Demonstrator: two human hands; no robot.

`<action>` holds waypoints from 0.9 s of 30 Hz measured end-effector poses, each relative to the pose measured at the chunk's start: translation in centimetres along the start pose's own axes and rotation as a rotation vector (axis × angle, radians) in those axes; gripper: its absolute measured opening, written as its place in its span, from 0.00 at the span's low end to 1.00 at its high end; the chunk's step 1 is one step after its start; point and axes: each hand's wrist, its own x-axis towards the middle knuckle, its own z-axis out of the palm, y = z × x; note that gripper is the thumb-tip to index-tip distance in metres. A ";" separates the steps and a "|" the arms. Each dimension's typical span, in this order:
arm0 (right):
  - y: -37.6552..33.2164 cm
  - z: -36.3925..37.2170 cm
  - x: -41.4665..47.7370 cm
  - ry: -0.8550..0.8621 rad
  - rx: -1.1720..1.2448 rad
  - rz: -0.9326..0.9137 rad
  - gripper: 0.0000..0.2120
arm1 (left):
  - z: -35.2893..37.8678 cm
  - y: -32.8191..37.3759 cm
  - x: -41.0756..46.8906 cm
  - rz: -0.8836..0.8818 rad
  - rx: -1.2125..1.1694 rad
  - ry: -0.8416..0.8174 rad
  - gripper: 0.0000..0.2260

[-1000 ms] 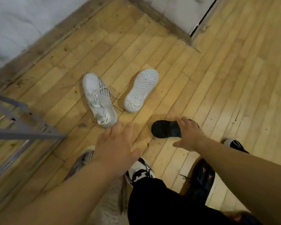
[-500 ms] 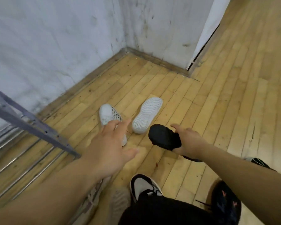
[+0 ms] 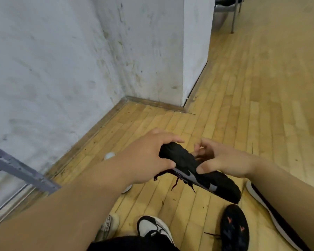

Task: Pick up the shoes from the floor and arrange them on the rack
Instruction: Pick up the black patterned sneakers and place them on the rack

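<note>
L hand (image 3: 143, 156) + R hand (image 3: 223, 160) round black shoe (image 3: 198, 171)

stained white wall (image 3: 53, 69); wooden floor (image 3: 252, 96); metal chair legs (image 3: 233, 17)

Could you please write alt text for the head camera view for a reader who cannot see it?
Both hands, left and right, hold a black shoe above a wooden floor. Other shoes lie below; a grey metal rack stands at left.
</note>
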 end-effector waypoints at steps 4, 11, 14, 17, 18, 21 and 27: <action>3.2 -0.4 -2.6 0.045 0.040 0.117 0.30 | 3.9 -1.6 0.0 -0.077 -0.135 -0.061 0.20; 9.1 1.5 -4.8 0.262 0.251 0.129 0.23 | 5.7 -4.3 -0.4 -0.309 -0.196 -0.078 0.18; 10.5 3.1 -4.4 0.481 0.565 0.061 0.19 | 5.8 -4.7 0.0 -0.445 -0.246 -0.062 0.19; 11.4 5.2 -3.3 0.686 0.724 0.069 0.16 | 5.9 -4.7 0.2 -0.524 -0.245 -0.144 0.25; 11.7 5.9 -2.8 0.734 0.751 0.081 0.15 | 6.1 -4.9 0.2 -0.512 -0.199 -0.207 0.29; 12.0 7.8 -1.8 0.814 0.809 0.164 0.12 | 6.5 -5.9 0.1 -0.445 -0.020 -0.394 0.49; 12.4 11.6 -0.6 0.799 0.952 0.400 0.15 | 6.3 -8.0 -1.3 -0.295 0.192 -0.380 0.56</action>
